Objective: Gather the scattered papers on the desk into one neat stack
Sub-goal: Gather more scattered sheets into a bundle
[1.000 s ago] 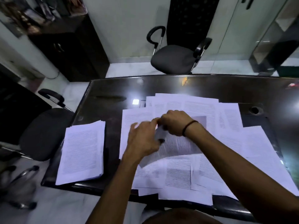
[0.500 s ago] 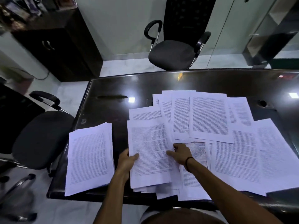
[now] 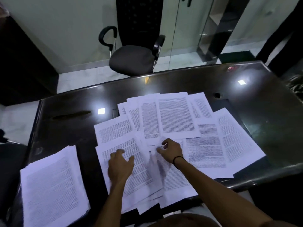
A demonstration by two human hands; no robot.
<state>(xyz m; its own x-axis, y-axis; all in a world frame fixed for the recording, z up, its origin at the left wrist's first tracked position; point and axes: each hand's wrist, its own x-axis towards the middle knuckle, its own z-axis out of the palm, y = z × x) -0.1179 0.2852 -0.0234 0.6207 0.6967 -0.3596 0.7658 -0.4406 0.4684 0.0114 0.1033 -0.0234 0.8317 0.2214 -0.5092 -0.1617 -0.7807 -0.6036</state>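
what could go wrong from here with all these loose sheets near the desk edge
1. Several loose sheets already overhang the near edge of the desk; sliding more toward the person may tip them onto the floor.
2. The left hand rests on one sheet while the right hand works at overlapping ones, so a pull could crease or drag neighbours askew.
3. The neat stack also sits at the desk edge and could be knocked.

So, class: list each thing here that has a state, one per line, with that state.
stack: gathered, at the desk's left end
loose papers: spread, overlapping
left hand: fingers spread over a sheet
right hand: fingers curled at a sheet's edge
chair: unoccupied
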